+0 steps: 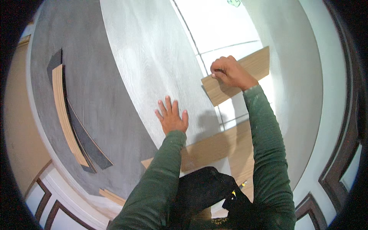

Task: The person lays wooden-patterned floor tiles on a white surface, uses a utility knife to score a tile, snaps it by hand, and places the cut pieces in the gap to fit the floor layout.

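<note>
Your right hand (233,73) was clamped on a wooden plank (256,62) over white tiles (226,30); your left hand (172,122) lay spread on pale flooring (142,50). Nearer planks (207,150) seemed laid; beyond the right hand, tiles were uncovered.

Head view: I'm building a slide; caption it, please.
Left hand spread over a pale panel; right hand grasping a wood-look plank.
</note>
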### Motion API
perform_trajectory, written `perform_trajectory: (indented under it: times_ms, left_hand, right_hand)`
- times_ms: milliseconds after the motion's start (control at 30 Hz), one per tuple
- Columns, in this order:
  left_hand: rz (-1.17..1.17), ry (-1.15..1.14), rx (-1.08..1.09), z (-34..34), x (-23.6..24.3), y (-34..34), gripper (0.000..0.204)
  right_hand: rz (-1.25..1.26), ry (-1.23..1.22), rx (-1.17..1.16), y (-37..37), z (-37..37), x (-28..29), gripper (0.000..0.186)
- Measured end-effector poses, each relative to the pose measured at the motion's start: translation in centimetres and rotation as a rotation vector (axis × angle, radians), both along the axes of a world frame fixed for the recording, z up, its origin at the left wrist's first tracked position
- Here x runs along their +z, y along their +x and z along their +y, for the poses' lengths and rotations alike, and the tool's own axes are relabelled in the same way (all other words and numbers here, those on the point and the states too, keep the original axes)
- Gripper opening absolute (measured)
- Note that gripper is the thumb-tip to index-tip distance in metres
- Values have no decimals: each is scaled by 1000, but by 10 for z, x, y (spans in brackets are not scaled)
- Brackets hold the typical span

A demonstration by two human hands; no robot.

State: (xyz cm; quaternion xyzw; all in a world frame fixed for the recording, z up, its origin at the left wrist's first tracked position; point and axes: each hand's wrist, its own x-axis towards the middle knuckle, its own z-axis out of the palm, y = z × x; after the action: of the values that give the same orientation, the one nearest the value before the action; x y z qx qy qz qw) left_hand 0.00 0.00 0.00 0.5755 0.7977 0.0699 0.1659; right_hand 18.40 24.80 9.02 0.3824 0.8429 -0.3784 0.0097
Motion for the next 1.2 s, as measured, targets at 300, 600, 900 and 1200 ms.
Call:
perform_trajectory:
  times_ms: [300,600,900,1200]
  left_hand:
    - [-29,29,7,13,0,2,56]
    - [-47,-7,22,7,-1,-2,58]
    - [-41,-22,15,6,-10,2,60]
    - [11,15,-3,9,-3,4,60]
  right_hand:
    - [96,689,-275,-57,112,-30,41]
    - [-314,400,-605,-32,22,-82,103]
    - [-237,551,-585,-29,26,-105,102]
    - [-144,614,-597,-29,27,-107,103]
